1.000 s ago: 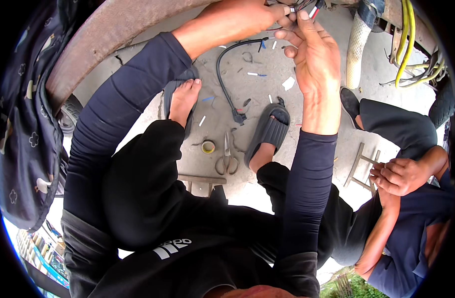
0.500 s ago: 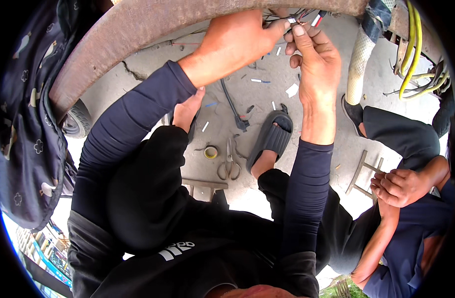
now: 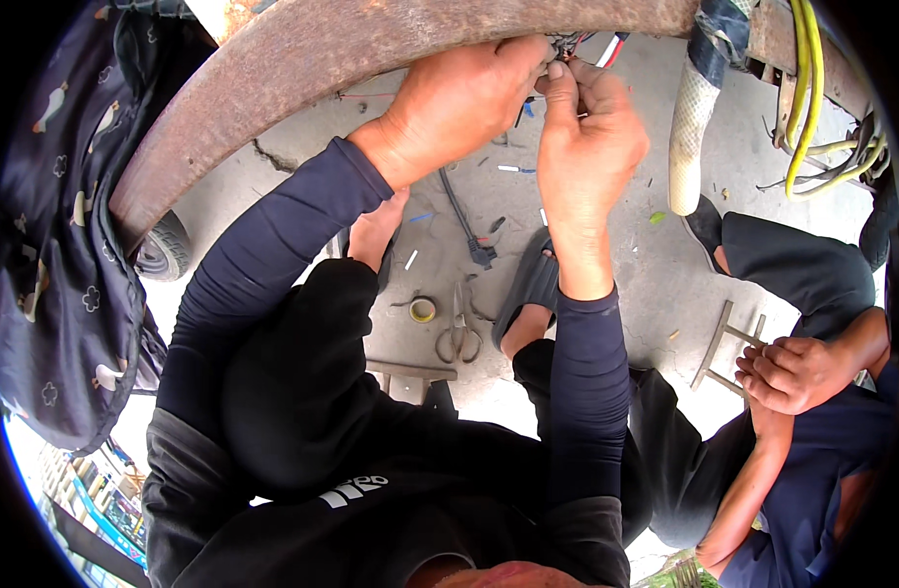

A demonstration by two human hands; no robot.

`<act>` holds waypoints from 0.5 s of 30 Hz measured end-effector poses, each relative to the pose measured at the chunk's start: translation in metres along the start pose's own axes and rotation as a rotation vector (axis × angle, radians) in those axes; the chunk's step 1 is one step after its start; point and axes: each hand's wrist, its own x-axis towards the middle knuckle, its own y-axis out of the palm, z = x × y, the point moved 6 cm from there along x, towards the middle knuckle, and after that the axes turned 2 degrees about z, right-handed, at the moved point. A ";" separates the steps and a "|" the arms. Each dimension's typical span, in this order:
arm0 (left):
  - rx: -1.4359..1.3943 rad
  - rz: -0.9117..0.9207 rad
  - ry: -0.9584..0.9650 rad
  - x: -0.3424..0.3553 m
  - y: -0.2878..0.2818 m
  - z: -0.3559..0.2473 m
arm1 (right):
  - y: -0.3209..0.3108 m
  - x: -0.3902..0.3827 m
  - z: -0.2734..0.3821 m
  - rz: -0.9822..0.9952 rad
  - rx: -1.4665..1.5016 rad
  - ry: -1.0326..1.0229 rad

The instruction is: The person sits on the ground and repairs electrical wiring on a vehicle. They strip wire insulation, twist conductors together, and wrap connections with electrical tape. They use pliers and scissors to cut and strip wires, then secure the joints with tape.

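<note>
Just under a curved rusty metal beam (image 3: 371, 41), my two hands meet at a bundle of thin wires (image 3: 567, 45). My left hand (image 3: 469, 98) is closed, its thumb and fingertips at the left side of the bundle. From the right, my right hand (image 3: 595, 147) pinches the wires between thumb and bent fingers. Red and white wire ends (image 3: 612, 49) stick out above the right hand. The exact strands in each grip are partly hidden by my fingers and the beam.
On the concrete lie scissors (image 3: 458, 338), a tape roll (image 3: 422, 310), a black cable with a plug (image 3: 464, 220) and small scraps. A pale sleeved hose (image 3: 687, 147) and yellow cables (image 3: 812, 98) hang at right. Another person sits there with clasped hands (image 3: 785, 374).
My right hand has moved left, close against my left hand, with its fingers more bent. The left hand sits slightly lower and further left. The whole view has shifted a little.
</note>
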 end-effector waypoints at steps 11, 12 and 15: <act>-0.250 0.045 -0.080 0.004 -0.001 0.000 | -0.001 0.005 -0.016 -0.027 0.352 0.148; -0.249 0.031 -0.048 0.005 -0.001 -0.002 | -0.001 0.005 -0.016 -0.048 0.277 0.097; -0.322 0.150 -0.211 0.003 0.004 0.003 | -0.001 0.006 -0.018 -0.047 0.143 0.012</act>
